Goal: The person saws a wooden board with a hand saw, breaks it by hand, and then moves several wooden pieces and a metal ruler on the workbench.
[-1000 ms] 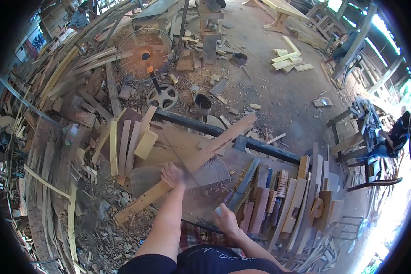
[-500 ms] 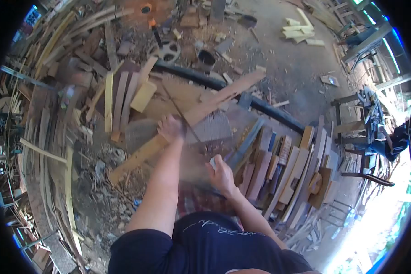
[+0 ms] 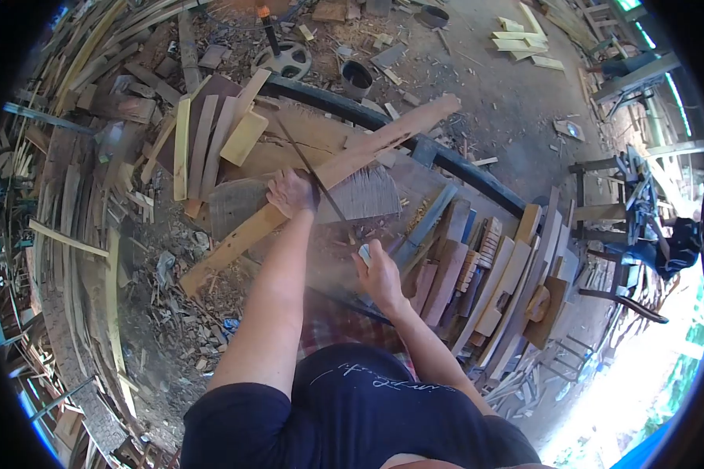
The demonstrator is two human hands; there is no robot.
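A long wooden plank (image 3: 238, 248) lies diagonally over a grey, rough-sawn wood piece (image 3: 368, 195) in the middle of the view. My left hand (image 3: 292, 193) presses on the plank, fingers curled over it just left of the saw. The narrow, dark blade of a handsaw (image 3: 299, 148) crosses the plank at a steep angle. Low and to the right, my right hand (image 3: 382, 277) is closed around the saw's pale handle (image 3: 365, 252). Part of the handle is hidden by the fingers.
Stacked wood offcuts (image 3: 485, 289) stand close by my right arm. Upright boards (image 3: 203, 148) lean at the left. Behind the plank runs a dark beam (image 3: 477, 182), with a metal wheel (image 3: 289, 61) and a bucket (image 3: 357, 78) beyond. Scraps litter the floor.
The view has shifted slightly. My left hand stays on the plank and my right hand keeps hold of the saw, whose blade still crosses the plank at about the same place.
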